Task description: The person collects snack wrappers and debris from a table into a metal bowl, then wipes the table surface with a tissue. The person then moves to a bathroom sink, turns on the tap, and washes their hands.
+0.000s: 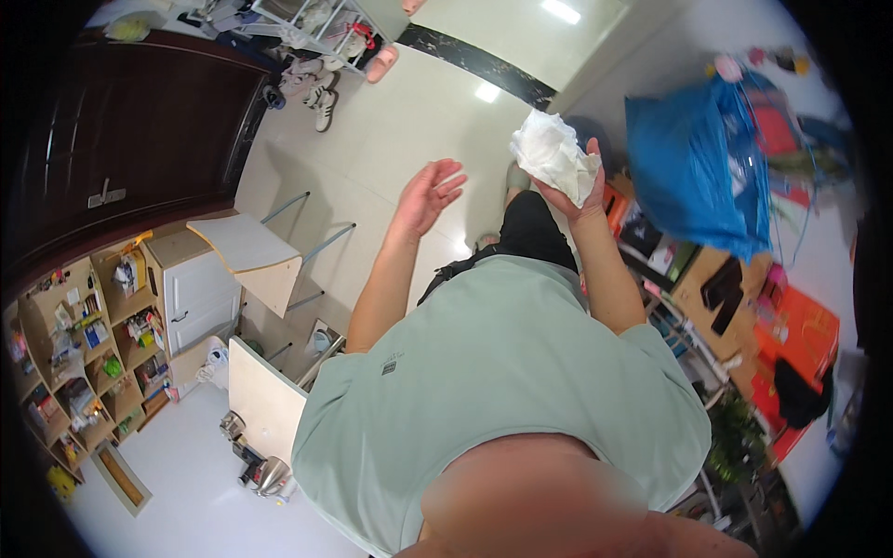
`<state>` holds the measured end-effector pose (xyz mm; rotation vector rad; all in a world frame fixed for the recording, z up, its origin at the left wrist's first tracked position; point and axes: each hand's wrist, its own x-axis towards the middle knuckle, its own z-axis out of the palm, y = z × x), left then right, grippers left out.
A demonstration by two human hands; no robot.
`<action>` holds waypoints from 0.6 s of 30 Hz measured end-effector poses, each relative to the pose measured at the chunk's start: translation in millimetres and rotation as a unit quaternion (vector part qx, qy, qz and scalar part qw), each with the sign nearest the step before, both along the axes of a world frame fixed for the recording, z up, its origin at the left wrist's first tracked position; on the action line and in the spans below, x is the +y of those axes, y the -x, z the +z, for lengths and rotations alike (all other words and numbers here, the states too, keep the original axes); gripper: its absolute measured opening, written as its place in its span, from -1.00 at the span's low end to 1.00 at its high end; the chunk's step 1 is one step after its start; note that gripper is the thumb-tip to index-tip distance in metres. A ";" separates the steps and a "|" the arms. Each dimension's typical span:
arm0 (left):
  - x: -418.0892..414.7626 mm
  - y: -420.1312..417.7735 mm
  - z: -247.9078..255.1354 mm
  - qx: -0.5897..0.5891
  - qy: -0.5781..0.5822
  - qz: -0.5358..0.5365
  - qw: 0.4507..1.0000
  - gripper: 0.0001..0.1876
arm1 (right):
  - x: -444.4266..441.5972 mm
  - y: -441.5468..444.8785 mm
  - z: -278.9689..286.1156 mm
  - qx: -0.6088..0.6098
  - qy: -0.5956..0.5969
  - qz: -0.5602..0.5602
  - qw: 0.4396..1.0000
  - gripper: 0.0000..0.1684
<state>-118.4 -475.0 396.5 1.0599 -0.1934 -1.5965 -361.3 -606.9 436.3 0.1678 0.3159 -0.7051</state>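
Observation:
A crumpled white tissue or thin cloth [554, 157] rests in my right hand [582, 199], whose thumb and palm show around its lower right edge. My left hand [431, 195] is held out over the tiled floor, fingers apart and slightly bent, with nothing in it. The two hands are well apart. To the right of my right hand is a large blue plastic bag [698, 167], stuffed with items. My legs and slippers are partly visible beneath my hands.
A folding chair [248, 244] stands left, beside a white cabinet [202, 300] and a cluttered wooden shelf unit [104, 307]. Shoes [324, 108] lie by a white rack [324, 35] near the dark door [125, 118]. Right, a wooden surface [698, 279] bears an orange box [802, 328].

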 end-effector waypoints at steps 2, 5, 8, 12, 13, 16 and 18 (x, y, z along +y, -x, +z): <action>-41.6 3.4 10.8 0.008 0.021 -0.005 1.000 -0.43 | -34.5 -18.7 -13.5 -0.005 0.006 0.012 1.000 -0.15; -112.3 -0.8 29.1 0.169 0.063 0.028 0.983 -0.32 | -83.7 -40.7 -31.0 -0.022 0.008 0.029 0.999 -0.17; -183.6 -4.5 56.2 0.347 0.109 0.060 0.930 -0.19 | -138.2 -52.2 -29.8 -0.031 0.009 0.046 0.998 -0.20; -273.9 -19.6 79.9 0.329 0.125 0.038 0.935 -0.21 | -221.1 -62.5 -11.7 -0.017 0.047 0.069 0.996 -0.25; -293.2 -24.8 80.5 0.318 0.121 0.034 0.940 -0.24 | -239.3 -63.8 -7.8 -0.006 0.054 0.068 0.996 -0.25; -351.3 -37.6 66.0 0.183 0.067 -0.043 0.980 -0.33 | -287.2 -66.8 -3.7 0.044 0.066 0.025 0.997 -0.34; -386.7 -42.5 41.0 0.088 0.015 -0.105 0.990 -0.47 | -318.3 -70.6 -9.9 0.083 0.091 0.015 0.992 -0.35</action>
